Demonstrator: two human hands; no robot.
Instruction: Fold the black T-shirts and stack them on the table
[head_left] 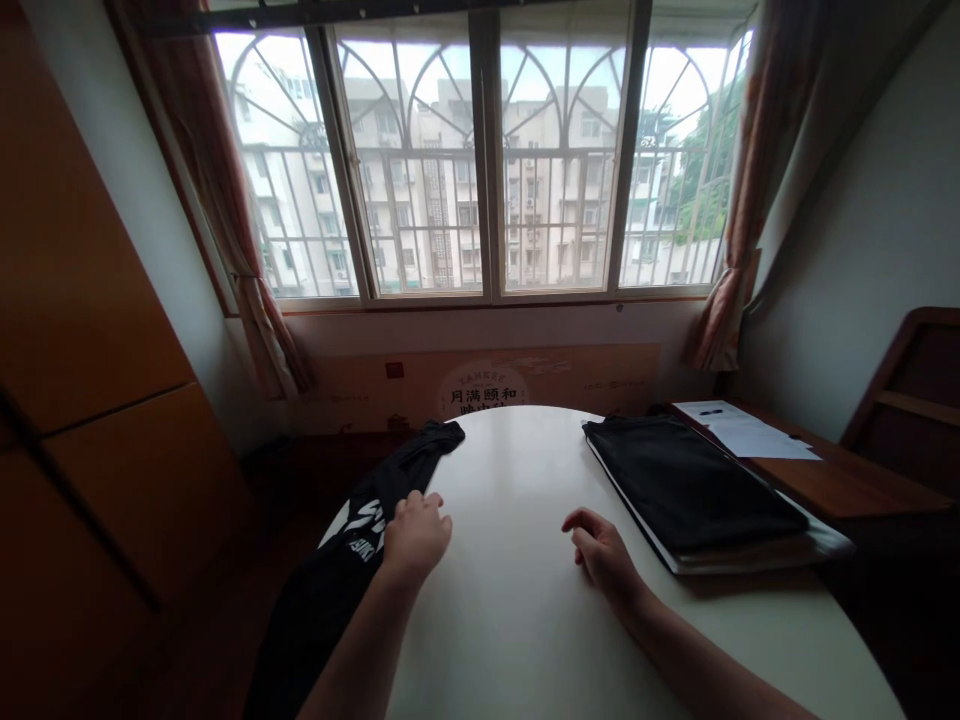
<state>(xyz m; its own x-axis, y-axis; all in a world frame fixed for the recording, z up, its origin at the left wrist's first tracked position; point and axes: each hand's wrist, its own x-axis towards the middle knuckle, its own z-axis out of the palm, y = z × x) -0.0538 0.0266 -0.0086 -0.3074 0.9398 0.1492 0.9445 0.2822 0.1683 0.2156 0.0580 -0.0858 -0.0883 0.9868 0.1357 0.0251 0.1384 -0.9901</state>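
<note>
My left hand (pixel 418 532) is above the left edge of a white round-edged table (pixel 517 620), its fingers loosely bent and nothing visible in them. Right beside it a black garment (pixel 367 500) with white lettering drapes over the table edge and hangs down; whether the hand touches it I cannot tell. My right hand (pixel 600 555) is over the middle right of the table, fingers half curled with a gap between thumb and forefinger, holding nothing. To its right lies a folded black cloth (pixel 690 480) on top of a flat white stack (pixel 817 545).
At the right, a wooden desk (pixel 862 480) carries white papers (pixel 757 438) and a pen (pixel 709 412), with a wooden chair (pixel 911 400) behind. Ahead are barred windows (pixel 487 180) with tied curtains (pixel 739 270). An orange-brown cabinet (pixel 90 400) stands at left.
</note>
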